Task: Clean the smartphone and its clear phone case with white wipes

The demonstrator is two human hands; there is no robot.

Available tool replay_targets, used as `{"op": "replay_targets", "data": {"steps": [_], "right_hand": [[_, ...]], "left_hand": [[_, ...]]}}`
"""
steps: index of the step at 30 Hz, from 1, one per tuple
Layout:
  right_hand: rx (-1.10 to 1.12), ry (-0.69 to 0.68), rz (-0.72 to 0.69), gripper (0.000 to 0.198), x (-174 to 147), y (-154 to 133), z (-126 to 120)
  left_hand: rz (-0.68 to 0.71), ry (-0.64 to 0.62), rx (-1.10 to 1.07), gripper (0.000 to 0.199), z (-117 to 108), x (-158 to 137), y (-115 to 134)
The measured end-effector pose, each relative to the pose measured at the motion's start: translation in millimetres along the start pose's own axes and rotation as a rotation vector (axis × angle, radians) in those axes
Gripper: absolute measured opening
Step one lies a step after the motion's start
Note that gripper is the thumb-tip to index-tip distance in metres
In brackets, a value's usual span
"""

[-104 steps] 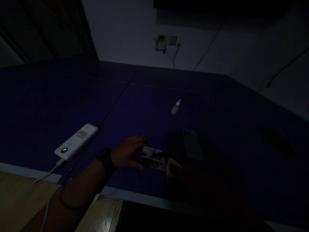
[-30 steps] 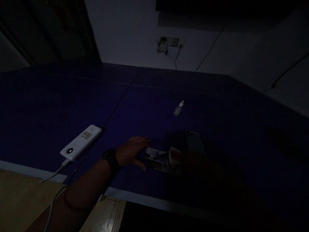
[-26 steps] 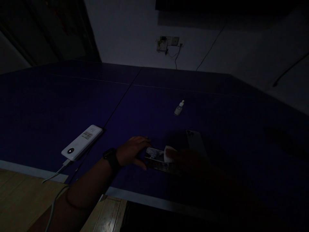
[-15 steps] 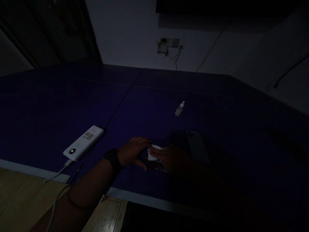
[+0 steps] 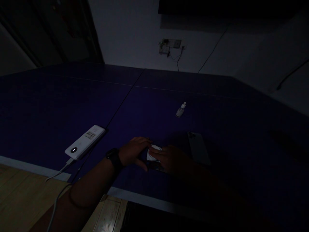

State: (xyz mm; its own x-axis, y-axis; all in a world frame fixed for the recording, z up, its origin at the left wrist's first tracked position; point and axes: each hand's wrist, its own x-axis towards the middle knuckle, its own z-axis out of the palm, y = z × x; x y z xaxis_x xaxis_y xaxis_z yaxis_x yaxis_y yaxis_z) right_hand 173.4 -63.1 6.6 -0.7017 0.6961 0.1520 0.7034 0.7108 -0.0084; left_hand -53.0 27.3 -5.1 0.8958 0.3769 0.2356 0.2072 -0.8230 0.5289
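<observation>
Single head-worn view: faces forward and down, over blue surface (image 5: 149,106), toward wall (image 5: 127,35).

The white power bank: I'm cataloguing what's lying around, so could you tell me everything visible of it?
The white power bank is a long, round-cornered slab with a plastic-looking shell. It lies slanted on the dark blue tabletop, near the front edge, left in the picture. Its near end has a round dark window with a small lit mark, and a pale cable plug goes in there. Print toward the far end is too small to read.
</observation>
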Motion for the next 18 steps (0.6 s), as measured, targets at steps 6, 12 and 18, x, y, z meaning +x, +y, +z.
{"op": "replay_targets", "data": {"steps": [6,12,18], "right_hand": [[-0.01,-0.019,0.016,0.034,2.0,-4.0,-5.2],[-0.004,-0.026,0.037,0.036,3.0,-6.8,-7.6],[0.005,-0.006,0.025,0.037,1.9,-6.1,-3.7]], "left_hand": [[-0.008,-0.007,0.008,0.089,-0.3,0.1,0.4],[0.0,0.006,0.002,0.089,0.5,0.7,-0.3],[-0.008,-0.005,0.007,0.088,0.2,0.2,-0.6]]}}
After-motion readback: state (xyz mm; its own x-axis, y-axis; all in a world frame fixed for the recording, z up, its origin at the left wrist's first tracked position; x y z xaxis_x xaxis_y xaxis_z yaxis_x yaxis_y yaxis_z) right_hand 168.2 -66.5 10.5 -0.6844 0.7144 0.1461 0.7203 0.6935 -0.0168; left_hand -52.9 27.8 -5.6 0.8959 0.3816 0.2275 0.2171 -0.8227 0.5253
